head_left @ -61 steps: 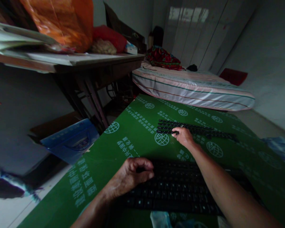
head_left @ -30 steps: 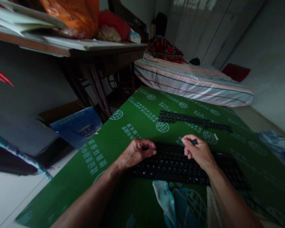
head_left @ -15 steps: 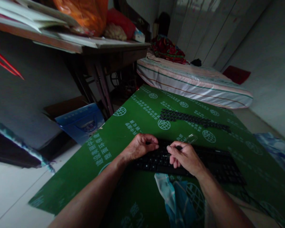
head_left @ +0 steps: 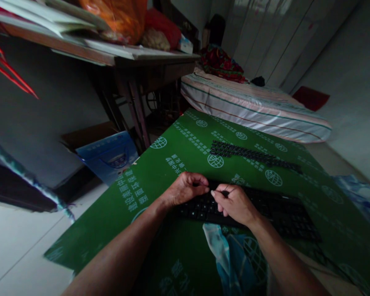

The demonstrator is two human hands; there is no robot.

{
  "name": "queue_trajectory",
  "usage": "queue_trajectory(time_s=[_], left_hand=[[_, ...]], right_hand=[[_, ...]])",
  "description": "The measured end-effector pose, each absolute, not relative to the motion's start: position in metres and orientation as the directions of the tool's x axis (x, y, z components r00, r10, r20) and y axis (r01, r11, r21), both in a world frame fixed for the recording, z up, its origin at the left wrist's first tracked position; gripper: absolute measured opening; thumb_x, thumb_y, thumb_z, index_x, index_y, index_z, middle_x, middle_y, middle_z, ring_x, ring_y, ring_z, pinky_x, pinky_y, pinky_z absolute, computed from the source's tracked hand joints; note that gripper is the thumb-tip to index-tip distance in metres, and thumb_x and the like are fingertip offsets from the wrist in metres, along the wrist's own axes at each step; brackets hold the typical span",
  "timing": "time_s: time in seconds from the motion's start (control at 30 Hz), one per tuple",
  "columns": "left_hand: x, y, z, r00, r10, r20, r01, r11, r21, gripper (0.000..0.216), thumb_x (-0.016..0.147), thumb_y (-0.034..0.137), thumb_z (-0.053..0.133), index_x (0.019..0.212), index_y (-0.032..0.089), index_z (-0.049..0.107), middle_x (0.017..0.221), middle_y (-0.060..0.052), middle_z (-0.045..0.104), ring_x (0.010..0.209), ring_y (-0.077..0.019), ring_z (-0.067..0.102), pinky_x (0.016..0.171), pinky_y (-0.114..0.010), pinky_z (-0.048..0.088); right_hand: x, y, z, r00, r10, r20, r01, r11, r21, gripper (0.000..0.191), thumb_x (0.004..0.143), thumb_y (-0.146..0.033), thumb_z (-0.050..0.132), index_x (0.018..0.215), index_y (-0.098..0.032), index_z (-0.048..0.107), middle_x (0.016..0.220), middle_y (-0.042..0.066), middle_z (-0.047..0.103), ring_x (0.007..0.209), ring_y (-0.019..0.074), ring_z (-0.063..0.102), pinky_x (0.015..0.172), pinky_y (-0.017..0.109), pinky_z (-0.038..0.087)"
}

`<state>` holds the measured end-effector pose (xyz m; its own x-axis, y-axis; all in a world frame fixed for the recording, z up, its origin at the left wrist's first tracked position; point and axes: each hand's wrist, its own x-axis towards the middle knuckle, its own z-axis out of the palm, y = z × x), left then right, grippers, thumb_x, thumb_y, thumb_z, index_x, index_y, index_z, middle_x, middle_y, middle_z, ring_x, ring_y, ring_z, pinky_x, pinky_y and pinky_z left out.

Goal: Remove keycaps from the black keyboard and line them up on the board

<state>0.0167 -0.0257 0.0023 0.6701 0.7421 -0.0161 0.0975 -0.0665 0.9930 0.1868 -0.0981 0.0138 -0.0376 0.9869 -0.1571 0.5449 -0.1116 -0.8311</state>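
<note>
A black keyboard (head_left: 283,209) lies on the green printed board, partly covered by both hands. Over its upper left part, my left hand (head_left: 188,188) is closed, thumb and forefinger pinched; whatever small thing sits at the tips is too dark to tell. Close beside it, almost meeting it, my right hand (head_left: 236,203) is closed around a thin tool with a dark part (head_left: 225,192), which looks like a wire keycap puller. Most of it is hidden by the fingers. Loose black keycaps (head_left: 253,154) lie in rows beyond the keyboard.
A blue-white cloth (head_left: 231,263) lies in front of the keyboard on the green board (head_left: 111,230). The keyboard cable (head_left: 329,263) runs off to the right. A wooden table (head_left: 160,61) with bags stands at the left, a bed (head_left: 259,102) behind, and a blue box (head_left: 111,154) below.
My right hand has moved slightly left, closer to my left hand. The clear loop that stuck out behind it has turned out of sight. The whole view has shifted slightly.
</note>
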Motion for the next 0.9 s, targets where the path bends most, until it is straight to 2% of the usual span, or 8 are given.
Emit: queue_trajectory(time_s=[0.3, 0.37, 0.5, 0.6, 0.77, 0.9], left_hand=[[0.017, -0.024, -0.001, 0.675, 0.738, 0.009, 0.084, -0.089, 0.992, 0.016, 0.070, 0.026, 0.066, 0.077, 0.012, 0.066, 0.069, 0.000, 0.064, 0.060, -0.0090, 0.053, 0.058, -0.020, 0.042], [0.016, -0.024, -0.001, 0.674, 0.739, 0.015, 0.096, -0.108, 0.989, 0.016, 0.071, 0.027, 0.065, 0.077, 0.012, 0.066, 0.070, 0.000, 0.065, 0.061, -0.0094, 0.054, 0.058, -0.019, 0.042], [0.017, -0.025, -0.002, 0.675, 0.737, 0.037, 0.143, -0.180, 0.973, 0.015, 0.073, 0.026, 0.062, 0.078, 0.012, 0.065, 0.070, 0.000, 0.064, 0.061, -0.0097, 0.055, 0.058, -0.019, 0.043], [0.019, -0.027, -0.002, 0.693, 0.716, 0.088, 0.229, -0.334, 0.914, 0.012, 0.075, 0.021, 0.058, 0.081, 0.013, 0.064, 0.073, -0.001, 0.066, 0.065, -0.0116, 0.058, 0.062, -0.022, 0.045], [0.021, -0.031, 0.001, 0.761, 0.594, 0.259, 0.263, -0.649, 0.714, 0.018, 0.070, 0.010, 0.059, 0.086, 0.014, 0.066, 0.095, -0.007, 0.066, 0.096, -0.0195, 0.057, 0.087, -0.031, 0.044], [0.022, -0.033, 0.001, 0.792, 0.548, 0.269, 0.274, -0.714, 0.645, 0.021, 0.068, 0.012, 0.064, 0.088, 0.017, 0.068, 0.117, -0.009, 0.058, 0.118, -0.0243, 0.045, 0.099, -0.038, 0.036]], right_hand=[[0.179, -0.093, 0.012, -0.118, 0.993, -0.014, 0.696, 0.072, -0.715, 0.023, 0.079, -0.027, 0.046, 0.057, -0.020, 0.049, 0.043, -0.004, 0.048, 0.037, 0.0070, 0.042, 0.038, 0.017, 0.030], [0.180, -0.092, 0.010, -0.106, 0.994, -0.025, 0.688, 0.055, -0.724, 0.023, 0.079, -0.027, 0.047, 0.057, -0.019, 0.049, 0.042, -0.004, 0.048, 0.037, 0.0068, 0.042, 0.038, 0.016, 0.029], [0.184, -0.094, 0.006, -0.023, 0.991, -0.132, 0.563, -0.096, -0.821, 0.018, 0.075, -0.032, 0.052, 0.063, -0.018, 0.054, 0.043, -0.005, 0.049, 0.034, 0.0063, 0.040, 0.035, 0.016, 0.029], [0.185, -0.095, 0.002, 0.027, 0.992, -0.122, 0.507, -0.119, -0.854, 0.015, 0.069, -0.031, 0.059, 0.063, -0.018, 0.054, 0.044, -0.006, 0.048, 0.036, 0.0066, 0.040, 0.036, 0.016, 0.029], [0.182, -0.096, -0.009, 0.107, 0.993, -0.047, 0.503, -0.095, -0.859, 0.013, 0.066, -0.030, 0.058, 0.062, -0.019, 0.051, 0.045, -0.006, 0.044, 0.040, 0.0081, 0.040, 0.038, 0.018, 0.029], [0.179, -0.097, -0.017, 0.160, 0.983, 0.092, 0.532, -0.008, -0.847, 0.008, 0.067, -0.025, 0.055, 0.067, -0.021, 0.048, 0.053, -0.005, 0.046, 0.046, 0.0092, 0.043, 0.042, 0.018, 0.032]])
